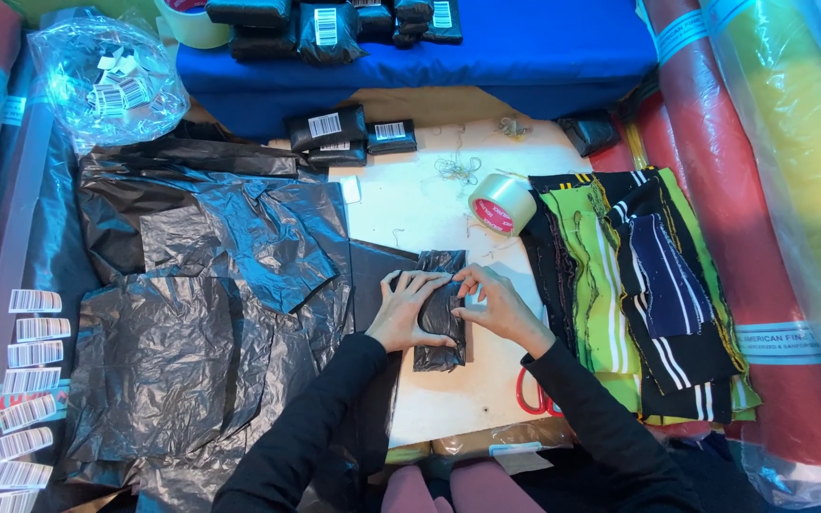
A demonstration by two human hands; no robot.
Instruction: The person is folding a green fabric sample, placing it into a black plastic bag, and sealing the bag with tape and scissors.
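Head view: your left hand (412, 306) and right hand (496, 306) both press flat on a small black plastic-wrapped bundle (441, 313), fingers spread over its top fold, neither one clenched; the bundle lies on the pale bench (410, 214) just in front of you. Judged from how it lies, the wrap is mostly folded round the bundle, the upper end loose and crinkled, no tape across it yet, no barcode label on it. Finished black packets with labels (339, 128) sit at the far edge of the bench, and more are stacked on the blue cloth surface (544, 43) beyond. A roll of clear tape (503, 202) stands near, up and to the right of your hands. Sheets of black plastic film (211, 313) cover the left side; strips of barcode stickers (30, 380) line the far left. A pile of striped green and black fabric pieces (648, 285) lies at right, red scissor handles (531, 394) beside your right sleeve. Fabric rolls (762, 142) flank the space.
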